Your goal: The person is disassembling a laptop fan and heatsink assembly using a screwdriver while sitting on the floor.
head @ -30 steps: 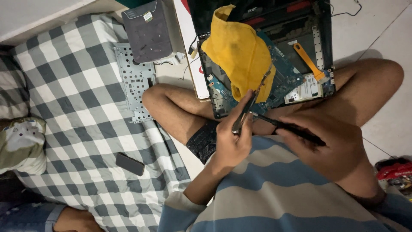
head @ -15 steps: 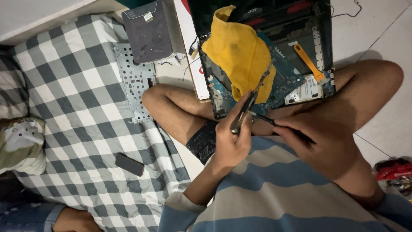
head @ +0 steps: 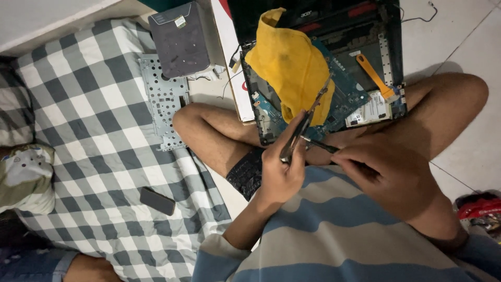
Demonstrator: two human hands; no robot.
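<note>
One opened laptop (head: 334,99) lies just beyond the fingers, one yellow cloth (head: 292,62) draped over its board. The left hand (head: 282,167) curls its fingers tight around one pair of tweezers (head: 305,122); the right hand (head: 386,175) pinches one dark screwdriver (head: 321,145), whose tip meets them.

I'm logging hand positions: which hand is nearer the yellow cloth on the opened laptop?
Left. The left hand sits just below the yellow cloth, its slim tool reaching up over the cloth's lower edge. The right hand is farther off, lower right, holding a dark tool.
</note>
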